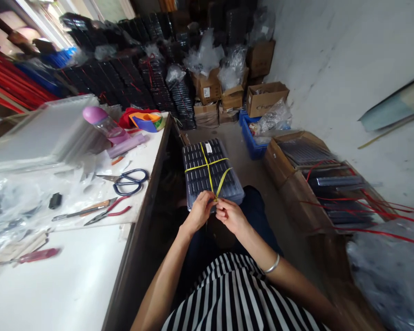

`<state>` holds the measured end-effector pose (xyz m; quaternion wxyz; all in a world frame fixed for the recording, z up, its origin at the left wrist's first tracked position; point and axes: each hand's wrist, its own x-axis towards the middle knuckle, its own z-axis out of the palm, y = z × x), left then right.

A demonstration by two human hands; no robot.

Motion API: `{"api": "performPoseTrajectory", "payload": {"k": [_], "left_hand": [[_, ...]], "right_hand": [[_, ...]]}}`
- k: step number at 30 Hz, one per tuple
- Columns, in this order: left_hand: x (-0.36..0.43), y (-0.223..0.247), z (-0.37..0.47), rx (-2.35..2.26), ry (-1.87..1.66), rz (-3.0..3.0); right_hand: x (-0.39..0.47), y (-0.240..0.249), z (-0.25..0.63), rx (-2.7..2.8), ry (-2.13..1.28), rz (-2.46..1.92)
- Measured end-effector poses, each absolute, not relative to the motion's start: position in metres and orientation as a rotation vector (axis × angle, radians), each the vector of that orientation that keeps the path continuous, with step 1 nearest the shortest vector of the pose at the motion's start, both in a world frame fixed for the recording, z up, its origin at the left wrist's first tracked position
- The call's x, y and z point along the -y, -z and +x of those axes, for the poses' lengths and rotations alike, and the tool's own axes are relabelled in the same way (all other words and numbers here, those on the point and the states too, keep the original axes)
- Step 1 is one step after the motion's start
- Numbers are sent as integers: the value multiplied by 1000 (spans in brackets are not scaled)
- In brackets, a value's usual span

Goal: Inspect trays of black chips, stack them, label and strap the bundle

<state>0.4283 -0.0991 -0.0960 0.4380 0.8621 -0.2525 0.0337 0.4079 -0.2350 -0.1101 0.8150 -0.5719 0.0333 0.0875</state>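
A stack of clear plastic trays [196, 181] filled with rows of black parts lies in front of my knees. Yellow strapping [207, 164] crosses over its top, and a small white label [209, 148] sits near the far edge. At the near edge of the stack, my left hand [202, 209] pinches the yellow strap. Close beside it, my right hand [230, 215] also has its fingers closed on the strap, and a loose end sticks up between the hands. The exact spot where the fingers meet is small and partly hidden.
On the worktable [89, 257] at left lie scissors [129, 181], red-handled pliers [108, 211], a screwdriver [37, 256] and a pink bottle [105, 124]. Cardboard boxes [296, 184] with red straps stand at right, near a blue crate [253, 142]. Stacked black trays [124, 82] line the back.
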Motion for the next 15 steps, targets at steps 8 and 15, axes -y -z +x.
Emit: {"api": "performPoseTrajectory", "payload": {"k": [8,15], "left_hand": [[102,92,430,619,-89,2177],[85,91,442,643,-101,2262]], "right_hand": [[228,116,407,-68,44,-1505],[240,134,404,-57,110,-1655]]}}
